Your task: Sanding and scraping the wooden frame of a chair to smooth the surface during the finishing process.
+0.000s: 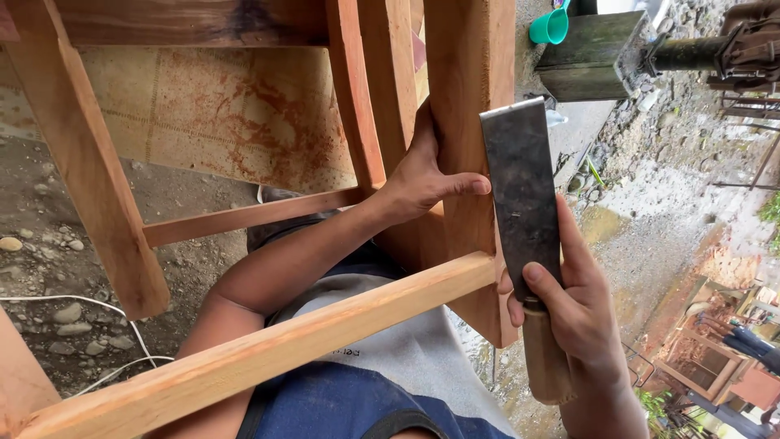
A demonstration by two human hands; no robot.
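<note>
Chisel (522,203), wide flat steel blade, dark and stained, with pale wooden handle; held upright just beside the wooden post (467,122) of a reddish timber frame, blade edge uppermost and level with the upper part of the post. Right hand (573,313): fingers clamped on the chisel where blade meets handle, thumb pressed up along the lower blade face, lower handle protruding below the fist. Left hand (422,183): reaches through the frame from behind the post, fingers wrapped onto the post's far side, thumb laid flat across its near face and pointing toward the chisel blade, tip just short of it. Lower rail (268,349): pale planed timber, runs diagonally from the post down and away, passing over the left forearm. Thin rail (252,215): narrower red strip, meets the post area behind the left wrist. Slanted leg (89,154): broad red board, well apart from the post on the far side of the frame. Green plastic cup (550,27): rests by a dark weathered timber block (589,57), beyond the post's top. White cable (89,305): trails over gravel ground under the slanted leg. Clothing: grey shirt and blue garment visible beneath the lower rail.
</note>
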